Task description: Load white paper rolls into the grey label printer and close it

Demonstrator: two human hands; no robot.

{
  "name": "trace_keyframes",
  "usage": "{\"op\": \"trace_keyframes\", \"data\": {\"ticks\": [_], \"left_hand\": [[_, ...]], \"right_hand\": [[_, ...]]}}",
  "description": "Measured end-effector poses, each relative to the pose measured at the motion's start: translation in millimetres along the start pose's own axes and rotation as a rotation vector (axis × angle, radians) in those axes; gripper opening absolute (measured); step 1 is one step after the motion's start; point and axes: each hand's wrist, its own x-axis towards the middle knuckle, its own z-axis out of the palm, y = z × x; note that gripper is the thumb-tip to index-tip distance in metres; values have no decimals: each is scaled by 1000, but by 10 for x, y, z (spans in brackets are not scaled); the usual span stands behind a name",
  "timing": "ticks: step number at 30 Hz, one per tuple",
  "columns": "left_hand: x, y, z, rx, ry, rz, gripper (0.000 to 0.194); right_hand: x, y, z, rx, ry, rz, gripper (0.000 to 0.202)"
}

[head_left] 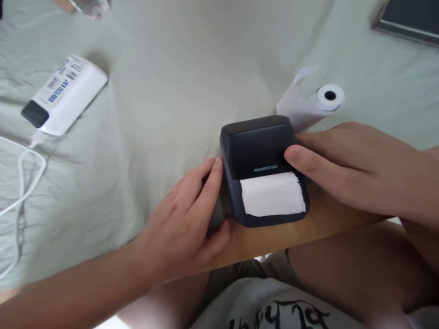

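Observation:
A dark label printer [260, 146] marked NIIMBOT stands at the table's front edge, its lid down. From its front slot sticks a piece of white paper [273, 195] with a ragged right edge. My left hand [187, 212] rests against the printer's left side, fingertips touching it and thumb near the lower corner. My right hand [353, 162] grips the right side, with the thumb on top of the lid and the other fingers partly hidden. Behind the printer lies a white paper roll [308, 107], its loose end curling up; the printer hides part of it.
A white device with a black end [66, 93] lies at the left, with a white cable [32, 155] plugged into it. A glass object [92, 7] shows at the top left, a dark framed object [409, 23] at the top right. Pale cloth covers the table, whose wooden edge [274, 235] shows in front.

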Motion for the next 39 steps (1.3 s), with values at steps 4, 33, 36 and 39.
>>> {"op": "trace_keyframes", "data": {"ticks": [4,33,36,39], "left_hand": [[16,10,9,-20,0,1,102],[31,36,-28,-41,-17,9,96],[28,29,-6,-84,-23,-14,103],[30,24,53,-94,9,-16,103]], "right_hand": [[-24,-52,-3,71,-2,2,126],[9,133,-13,-100,-201,-5,143],[25,108,-15,-102,-175,3,148],[39,100,-31,-92,-180,3,144]]}}
